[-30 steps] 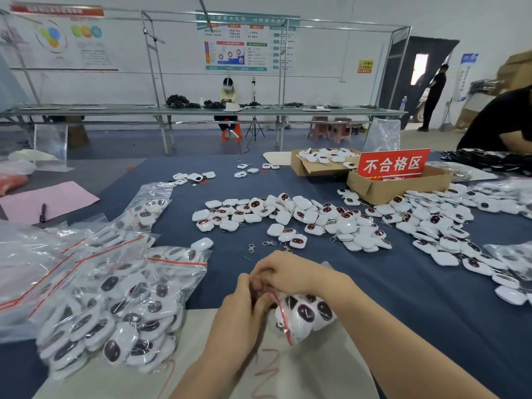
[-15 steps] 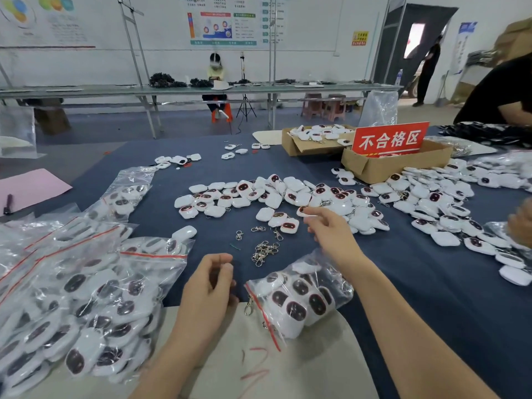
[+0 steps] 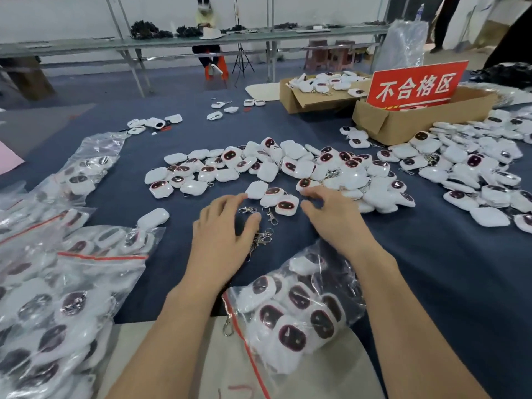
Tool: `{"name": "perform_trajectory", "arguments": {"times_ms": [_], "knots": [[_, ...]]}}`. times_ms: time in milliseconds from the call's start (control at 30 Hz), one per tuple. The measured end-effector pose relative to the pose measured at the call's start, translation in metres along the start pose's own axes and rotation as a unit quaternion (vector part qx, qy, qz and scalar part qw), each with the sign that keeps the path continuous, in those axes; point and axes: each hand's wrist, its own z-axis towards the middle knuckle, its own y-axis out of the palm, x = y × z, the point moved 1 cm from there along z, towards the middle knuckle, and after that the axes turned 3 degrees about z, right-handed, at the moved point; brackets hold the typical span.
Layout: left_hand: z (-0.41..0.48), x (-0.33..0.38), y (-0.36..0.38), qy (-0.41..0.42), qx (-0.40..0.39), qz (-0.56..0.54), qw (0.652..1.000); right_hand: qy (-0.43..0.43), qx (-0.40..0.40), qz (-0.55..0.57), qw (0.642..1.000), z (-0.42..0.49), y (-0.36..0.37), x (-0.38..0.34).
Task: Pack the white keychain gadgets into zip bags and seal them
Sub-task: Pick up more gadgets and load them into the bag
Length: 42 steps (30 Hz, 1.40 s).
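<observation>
Now both hands (image 3: 276, 223) spread, palms down, near gadgets (image 3: 273, 197).

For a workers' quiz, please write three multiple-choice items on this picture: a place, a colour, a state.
1. Where stands the red rectangular sign with white characters? A in a brown cardboard box; B on the floor; C among the bags.
2. What colour is the seal strip of the clear plastic zip bag between the forearms? A blue; B red; C green.
3. How are the left hand and right hand? A gripping the bag; B holding pens; C open, empty.
Answers: A, its base sits inside the box; B, a red line crosses the bag; C, fingers spread, holding nothing.
</observation>
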Motion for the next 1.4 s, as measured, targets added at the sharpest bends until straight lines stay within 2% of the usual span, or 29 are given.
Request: {"name": "perform_trajectory", "arguments": {"times_ms": [133, 333, 433, 600, 767, 967, 1400], "knots": [[0.019, 0.0, 0.014, 0.037, -0.045, 0.077, 0.995, -0.037, -0.024, -0.067, 0.997, 0.001, 0.007, -0.001], [0.02, -0.004, 0.019, 0.05, -0.035, 0.06, 0.996, -0.068, -0.061, -0.066, 0.994, 0.001, 0.015, -0.004], [0.019, -0.001, 0.019, 0.074, -0.055, 0.058, 0.994, -0.072, -0.075, -0.054, 0.993, 0.001, 0.015, -0.005], [0.018, 0.003, 0.016, 0.094, -0.073, 0.033, 0.992, -0.076, -0.095, -0.008, 0.993, 0.0, 0.017, -0.006], [0.016, 0.006, 0.014, 0.078, -0.069, -0.027, 0.994, -0.087, -0.125, 0.076, 0.985, -0.001, 0.017, -0.006], [0.016, 0.005, 0.014, 0.066, -0.057, -0.044, 0.995, -0.096, -0.148, 0.14, 0.974, -0.003, 0.017, -0.01], [0.018, 0.0, 0.016, 0.024, -0.042, -0.062, 0.997, -0.092, -0.16, 0.21, 0.96, -0.001, 0.021, -0.012]]}}
